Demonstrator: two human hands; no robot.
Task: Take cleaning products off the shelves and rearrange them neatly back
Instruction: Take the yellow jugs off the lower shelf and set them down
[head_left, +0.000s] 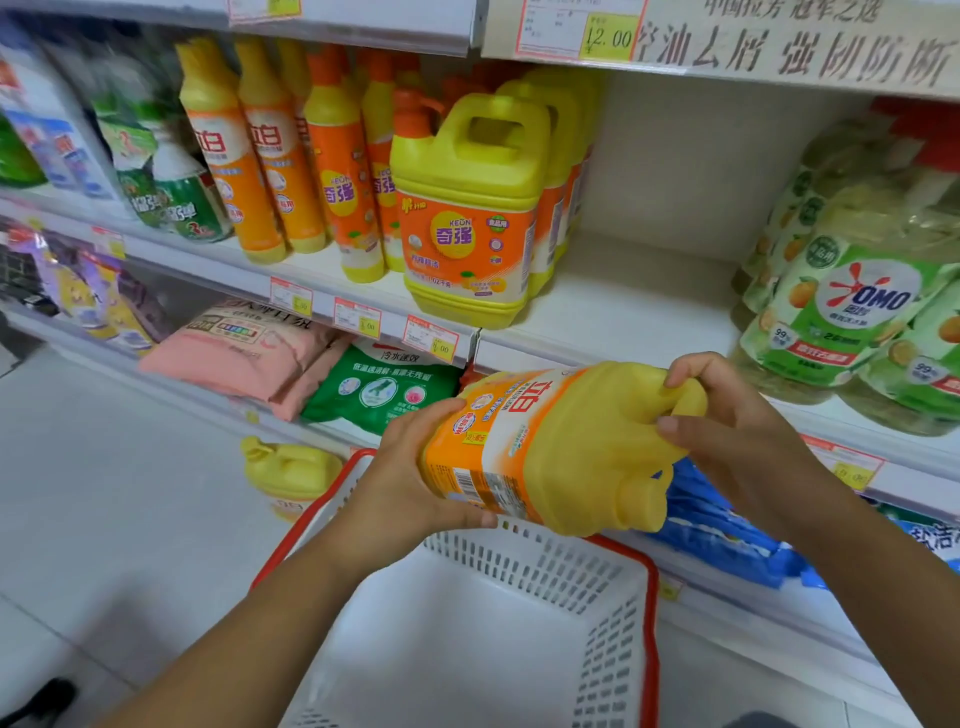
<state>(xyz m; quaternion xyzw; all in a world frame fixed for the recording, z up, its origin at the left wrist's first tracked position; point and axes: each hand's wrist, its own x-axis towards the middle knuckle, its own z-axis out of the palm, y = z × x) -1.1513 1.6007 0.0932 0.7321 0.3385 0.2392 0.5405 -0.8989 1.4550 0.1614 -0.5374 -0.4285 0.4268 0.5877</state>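
Note:
A yellow detergent jug (561, 447) with an orange label lies on its side in both my hands, above a white basket (613, 613) with a red rim. My left hand (415, 467) grips its bottom end. My right hand (737, 415) holds the handle, fingers hooked through it. On the middle shelf (623, 306) stands a yellow Keon jug (467, 208), with an open gap to its right. A second yellow jug (291, 473) stands on the floor left of the basket.
Tall orange and yellow bottles (249, 156) stand left of the Keon jug. Green OMO bottles (852, 291) fill the shelf's right end. Pink (244, 348) and green bags (384, 384) lie on the lower shelf, blue packs (727, 525) further right. White floor tiles spread to the left.

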